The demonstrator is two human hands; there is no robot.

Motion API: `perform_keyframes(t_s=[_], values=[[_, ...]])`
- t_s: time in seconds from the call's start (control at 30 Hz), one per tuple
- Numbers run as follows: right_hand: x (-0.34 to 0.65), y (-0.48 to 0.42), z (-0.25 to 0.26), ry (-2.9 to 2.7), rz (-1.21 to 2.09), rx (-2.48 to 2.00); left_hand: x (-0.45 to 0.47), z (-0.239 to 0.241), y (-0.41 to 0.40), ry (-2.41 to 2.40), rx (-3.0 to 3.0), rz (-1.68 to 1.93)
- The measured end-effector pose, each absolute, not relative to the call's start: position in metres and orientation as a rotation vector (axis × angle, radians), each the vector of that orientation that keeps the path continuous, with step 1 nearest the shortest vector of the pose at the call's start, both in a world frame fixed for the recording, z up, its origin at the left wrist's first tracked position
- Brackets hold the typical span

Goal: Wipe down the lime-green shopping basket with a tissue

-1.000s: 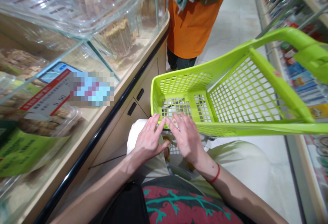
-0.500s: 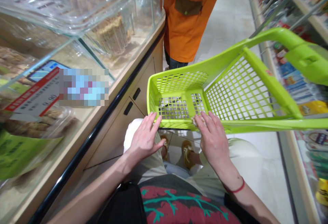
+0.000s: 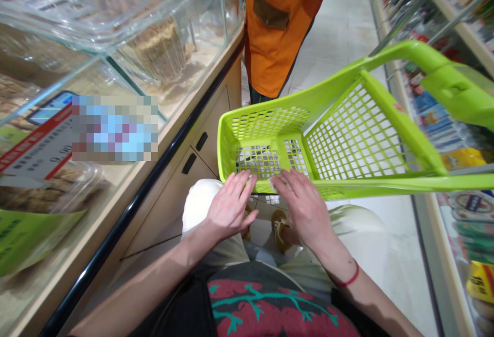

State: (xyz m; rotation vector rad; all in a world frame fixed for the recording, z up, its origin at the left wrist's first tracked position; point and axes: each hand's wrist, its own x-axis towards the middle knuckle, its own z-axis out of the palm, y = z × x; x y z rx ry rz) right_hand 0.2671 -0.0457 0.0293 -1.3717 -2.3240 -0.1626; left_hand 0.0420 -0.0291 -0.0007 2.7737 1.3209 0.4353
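Note:
A bright green plastic shopping basket [image 3: 266, 105] with lattice walls is in front of me, with nothing inside that I can make out. My left hand [image 3: 231, 200] lies over its near rim, fingers stretched out together and thumb apart. Just to the right, my right hand [image 3: 303, 203] is on the same rim with bent fingers. A small pale, crumpled bit shows at its fingertips; its kind is too small to tell. The two hands are close together but apart. The basket's long handle [image 3: 451, 85] reaches to the right.
Left is a glass-fronted counter with packaged baked goods [image 3: 158, 54], a price sign [image 3: 42, 146] and a black rail [image 3: 127, 213]. Ahead stands a person in an orange apron [image 3: 278, 54]. Shelves of packaged goods [image 3: 436, 121] line the right. My knees [image 3: 200, 203] are below the basket.
My right hand has slid left along the basket's near rim, closer to my left hand. My left hand has shifted slightly right. The view has moved a little.

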Motion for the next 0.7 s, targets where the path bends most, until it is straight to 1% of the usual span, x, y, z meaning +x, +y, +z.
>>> perform_keyframes(t_s=[0.13,0.27,0.4,0.5,0.6,0.7], values=[[0.314,-0.05,0.042,-2.303,-0.284,-1.534,0.04,-0.002,-0.029,1.33,2.77,0.441],[0.335,-0.052,0.04,-2.226,-0.374,-1.586,0.041,-0.003,-0.03,1.349,2.761,0.453],[0.315,-0.051,0.028,-2.161,-0.37,-1.537,0.042,-0.004,-0.032,1.37,2.766,0.467],[0.288,-0.048,0.023,-2.192,-0.27,-1.482,0.044,-0.004,-0.034,1.409,2.745,0.476],[0.27,-0.047,0.022,-2.224,-0.191,-1.416,0.043,-0.004,-0.033,1.452,2.724,0.475],[0.275,-0.048,0.026,-2.269,-0.186,-1.412,0.04,-0.005,-0.031,1.461,2.745,0.453]])
